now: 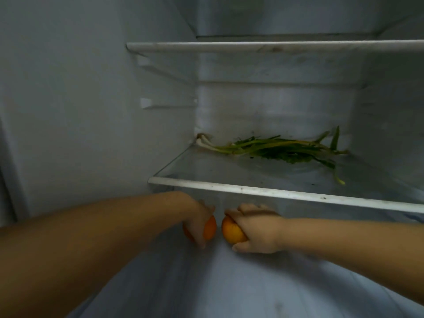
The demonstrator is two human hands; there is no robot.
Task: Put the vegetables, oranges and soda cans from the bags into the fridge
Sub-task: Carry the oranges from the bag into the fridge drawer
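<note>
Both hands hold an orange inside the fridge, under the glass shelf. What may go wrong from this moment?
1. The left orange and right orange are round; released on the smooth level below, they may roll forward and out.
2. The left hand and right hand sit just under the glass shelf's front rim; lifting could knock knuckles against it.

We look into an open fridge [229, 106], which points to a home kitchen: white plastic walls, glass shelves [275, 193] with white front strips, and a bunch of leafy greens [275, 149] lying on the far shelf.
</note>
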